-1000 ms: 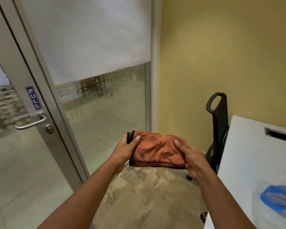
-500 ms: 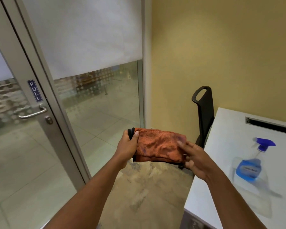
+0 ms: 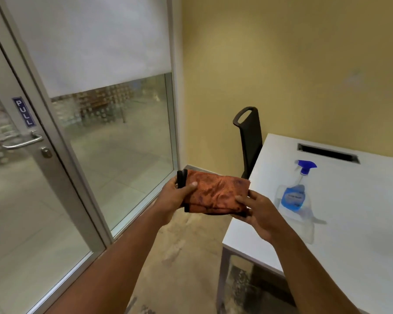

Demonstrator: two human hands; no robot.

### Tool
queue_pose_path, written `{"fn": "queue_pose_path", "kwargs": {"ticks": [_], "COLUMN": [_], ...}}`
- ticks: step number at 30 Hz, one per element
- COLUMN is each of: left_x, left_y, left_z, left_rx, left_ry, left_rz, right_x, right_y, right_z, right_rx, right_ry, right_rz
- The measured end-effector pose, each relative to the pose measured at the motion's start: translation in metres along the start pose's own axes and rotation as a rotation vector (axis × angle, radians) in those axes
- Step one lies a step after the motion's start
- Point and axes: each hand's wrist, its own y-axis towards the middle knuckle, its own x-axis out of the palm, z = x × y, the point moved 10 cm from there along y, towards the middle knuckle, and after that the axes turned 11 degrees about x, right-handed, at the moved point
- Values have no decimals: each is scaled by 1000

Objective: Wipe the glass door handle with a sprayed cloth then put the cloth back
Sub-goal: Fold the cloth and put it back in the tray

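Note:
A folded orange cloth (image 3: 216, 192) with a black edge is held in front of me at chest height. My left hand (image 3: 176, 197) grips its left end, thumb on top. My right hand (image 3: 256, 214) holds its right end, with fingers over the top and under the fold. The metal lever door handle (image 3: 23, 142) sits on the glass door at the far left, well away from both hands, under a blue PULL sign (image 3: 24, 112).
A white table (image 3: 349, 223) stands at the right with a blue spray bottle (image 3: 295, 191) on it and a cable slot (image 3: 327, 152) at its back. A black chair (image 3: 250, 137) stands by the yellow wall. Glass panel and door frame fill the left.
The view has swung right, bringing more of the table and the spray bottle into sight. Both hands with the cloth have shifted toward the table; the door handle now lies farther left.

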Motion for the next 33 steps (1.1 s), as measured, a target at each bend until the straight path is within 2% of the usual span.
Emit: {"fn": "queue_pose_path", "kwargs": {"ticks": [3,7,13,18,26,30,33], "left_x": [31,69,135,198,287,319,339], "left_y": [-2,4,29,51,81,87,85], "left_z": [3,0,-20,-45,-55,-52,-52], "left_rx": [-1,-13,-51,-82,-49,-34,-60], "left_ry": [-52,-96,-58,11,153,204,174], "left_rz": [-67,-69,-97,-82,-162,-204,-251], "right_x": [-27,-66,-130,-168,-194,-203,-210], "right_y": [-8,-11,-13,-14,6,24,35], "right_z": [-5,-4,-22,-57,-106,-106,-101], "right_rx": [-38,-57,-127,-221,-357,-322,-270], "right_ry": [12,-2,-152,-416,-766,-924,-941], "right_rz": [70,161,363,532,557,513,481]}}
